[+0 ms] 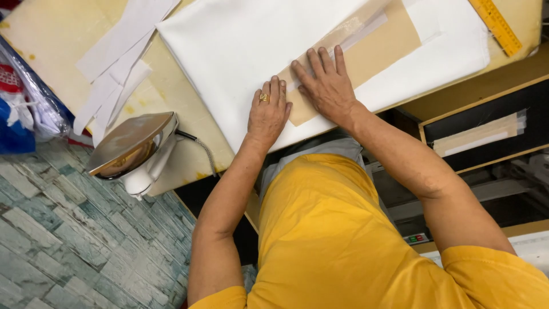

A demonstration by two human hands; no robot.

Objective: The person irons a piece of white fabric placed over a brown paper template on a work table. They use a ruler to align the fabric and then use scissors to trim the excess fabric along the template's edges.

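A white cloth (240, 51) lies spread over the padded ironing table (51, 40). On it rests a tan cardboard template (377, 48) with a clear strip along its upper edge. My left hand (267, 110), a ring on one finger, presses flat on the white cloth at the template's near corner. My right hand (326, 86) lies flat on the template itself, fingers spread and pointing away. The two hands sit side by side, almost touching. Neither hand holds anything.
An electric iron (134, 150) stands tipped on its heel at the table's near left edge, cord trailing right. White fabric strips (114, 63) lie at the left. A yellow ruler (496, 26) sits top right. Plastic bags (23, 109) at far left; a dark drawer unit (486, 129) at right.
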